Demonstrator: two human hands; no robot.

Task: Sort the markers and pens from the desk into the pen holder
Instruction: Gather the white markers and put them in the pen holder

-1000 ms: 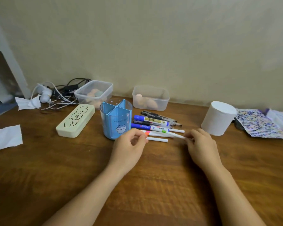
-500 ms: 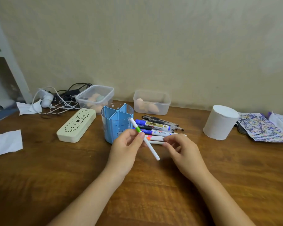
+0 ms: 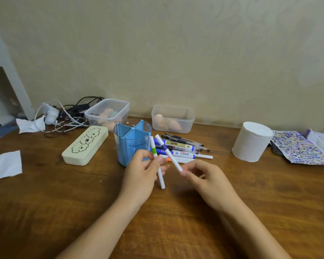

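Observation:
A blue pen holder [image 3: 128, 144] with divided compartments stands on the wooden desk [image 3: 64, 193]. My left hand [image 3: 142, 172] pinches a thin white marker with a green band [image 3: 154, 150], held nearly upright just right of the holder. My right hand [image 3: 204, 176] grips the lower end of a white marker with a dark blue band [image 3: 166, 150], tilted up to the left so its tip nears the green one. Behind both hands lies a pile of several markers and pens [image 3: 183, 148].
A cream pencil case [image 3: 85, 144] lies left of the holder. Two clear plastic boxes [image 3: 173, 118] and tangled cables [image 3: 64, 116] sit by the wall. A white paper roll [image 3: 251, 141] and a patterned sheet [image 3: 297, 148] are at the right, white paper [image 3: 4, 165] at the left.
My left hand lifted the green-banded marker off the pile and turned it upright. My right hand picked up the blue-banded marker and raised it toward the left.

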